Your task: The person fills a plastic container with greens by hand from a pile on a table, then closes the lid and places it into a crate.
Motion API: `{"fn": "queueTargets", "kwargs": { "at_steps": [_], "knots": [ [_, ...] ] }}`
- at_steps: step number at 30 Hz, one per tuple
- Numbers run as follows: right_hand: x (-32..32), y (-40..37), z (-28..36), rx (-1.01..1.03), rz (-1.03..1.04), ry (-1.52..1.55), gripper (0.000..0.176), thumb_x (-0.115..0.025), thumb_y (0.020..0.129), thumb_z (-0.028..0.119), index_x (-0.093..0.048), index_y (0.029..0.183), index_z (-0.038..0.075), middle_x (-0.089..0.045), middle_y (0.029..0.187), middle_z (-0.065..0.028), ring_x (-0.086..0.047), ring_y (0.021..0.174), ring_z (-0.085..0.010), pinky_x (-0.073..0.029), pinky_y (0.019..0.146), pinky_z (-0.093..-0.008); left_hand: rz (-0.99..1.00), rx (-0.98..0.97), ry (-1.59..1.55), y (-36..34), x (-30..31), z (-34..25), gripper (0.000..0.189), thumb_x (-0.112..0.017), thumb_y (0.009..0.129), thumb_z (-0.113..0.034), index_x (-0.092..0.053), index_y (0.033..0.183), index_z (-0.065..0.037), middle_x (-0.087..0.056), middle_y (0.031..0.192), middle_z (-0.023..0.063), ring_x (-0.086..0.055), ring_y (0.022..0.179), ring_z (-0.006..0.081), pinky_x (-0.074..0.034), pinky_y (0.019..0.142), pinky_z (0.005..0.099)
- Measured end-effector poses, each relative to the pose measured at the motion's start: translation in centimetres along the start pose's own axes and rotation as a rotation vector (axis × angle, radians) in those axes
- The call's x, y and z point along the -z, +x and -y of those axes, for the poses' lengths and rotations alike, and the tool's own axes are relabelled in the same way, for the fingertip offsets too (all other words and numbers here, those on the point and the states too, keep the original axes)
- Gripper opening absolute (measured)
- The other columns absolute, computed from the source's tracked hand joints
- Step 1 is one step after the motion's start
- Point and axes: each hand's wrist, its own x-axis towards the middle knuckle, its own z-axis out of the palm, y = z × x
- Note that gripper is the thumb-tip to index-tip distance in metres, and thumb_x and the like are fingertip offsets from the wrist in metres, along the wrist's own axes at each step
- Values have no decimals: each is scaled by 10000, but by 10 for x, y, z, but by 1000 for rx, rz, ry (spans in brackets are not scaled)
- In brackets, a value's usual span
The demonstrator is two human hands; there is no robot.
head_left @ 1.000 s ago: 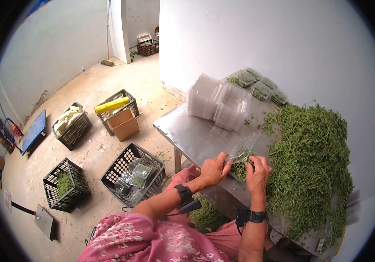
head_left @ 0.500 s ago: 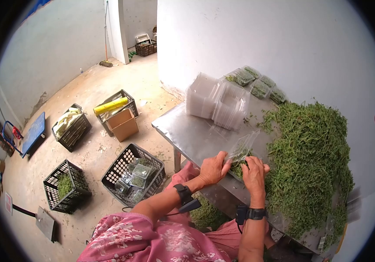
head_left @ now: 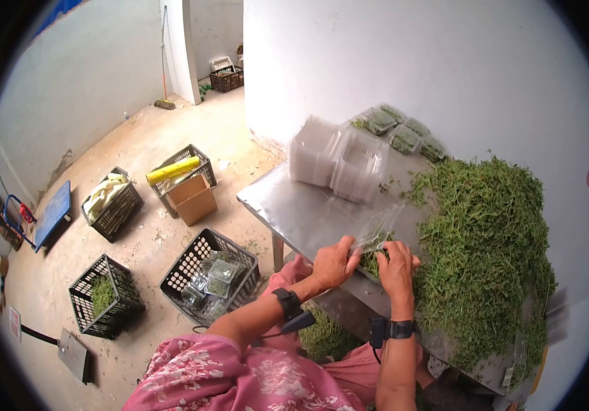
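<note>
A clear plastic clamshell box (head_left: 381, 233) with green sprigs in it lies at the table's near edge, its lid raised on the far side. My left hand (head_left: 334, 263) is closed on the box's left edge, thumb and fingers pinched together. On the right side, my right hand (head_left: 397, 269) has its fingers bent down over the rim and the greens; its fingertips are partly hidden. A large heap of leafy green sprigs (head_left: 483, 260) spreads over the table just right of my right hand.
Stacked empty clamshell boxes (head_left: 339, 159) stand on the metal table (head_left: 274, 195). Filled boxes (head_left: 404, 139) lie against the wall. On the floor are a crate of packed boxes (head_left: 171, 282), a crate with greens (head_left: 77, 301), other crates, a scale (head_left: 74, 353) and a blue trolley (head_left: 53, 214).
Both hands stay at the box with almost the same grip. The whole view has shifted very slightly; nothing else has visibly moved.
</note>
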Motion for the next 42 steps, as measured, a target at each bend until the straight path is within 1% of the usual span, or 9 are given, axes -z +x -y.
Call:
{"fn": "queueTargets", "kwargs": {
  "at_steps": [4,10,13,16,19,31,39,40,42],
  "knots": [
    [1,-1,1,-3,-2,-4,250,-707,802,169,-639,1030,90,-624,1045,-62,-549,1032,-258,-292,920,-404,6,10,-8,0,0,-1,313,-591,887,-259,-508,1116,-63,-643,782,213,-615,732,446,-480,627,506],
    [8,5,12,24,-181,10,290,-704,804,161,-642,1078,90,-625,1111,-56,-548,1076,-254,-271,972,-413,-12,-8,0,0,-2,2,309,-589,891,-261,-510,1116,-65,-641,769,209,-617,720,440,-480,618,501],
    [8,7,12,45,-153,33,299,-695,815,170,-637,1095,82,-619,1170,-73,-545,1113,-253,-268,976,-426,-10,-3,-8,-1,-2,3,309,-592,886,-258,-512,1115,-66,-638,766,209,-617,716,439,-481,616,500],
    [-3,4,4,-9,68,45,311,-686,823,178,-630,1109,72,-613,1208,-91,-548,1129,-252,-269,974,-428,-17,-18,-8,-1,-3,3,305,-588,893,-270,-512,1101,-61,-638,758,204,-617,704,433,-480,608,497],
    [2,6,5,-24,104,67,318,-678,833,185,-625,1124,66,-614,1212,-103,-557,1125,-258,-269,976,-426,-31,-30,10,0,-3,3,310,-570,914,-306,-508,1078,-51,-643,747,192,-618,680,420,-478,594,493],
    [19,3,-5,-29,-141,113,344,-664,869,214,-610,1168,51,-599,1250,-120,-560,1133,-260,-275,996,-400,-31,-55,27,1,-5,4,310,-590,921,-319,-512,1077,-63,-618,657,146,-614,602,384,-466,542,465],
    [-2,6,3,108,-29,59,347,-694,817,151,-610,1145,75,-593,1234,-74,-540,1161,-220,-290,977,-434,-26,-66,1,1,-5,5,336,-610,915,-326,-509,1089,-57,-602,633,136,-606,577,372,-457,522,445],
    [-1,7,3,62,68,84,328,-658,837,143,-612,1150,58,-602,1240,-86,-545,1157,-239,-284,976,-435,-34,-78,-3,1,-6,6,339,-612,913,-326,-509,1090,-57,-600,630,135,-604,574,372,-457,522,444],
    [2,9,6,34,117,79,332,-659,836,145,-609,1153,58,-604,1234,-84,-546,1156,-238,-285,970,-437,-24,-59,-3,1,-5,5,341,-614,912,-327,-508,1090,-56,-599,628,134,-603,573,372,-456,522,443]
  ]
}}
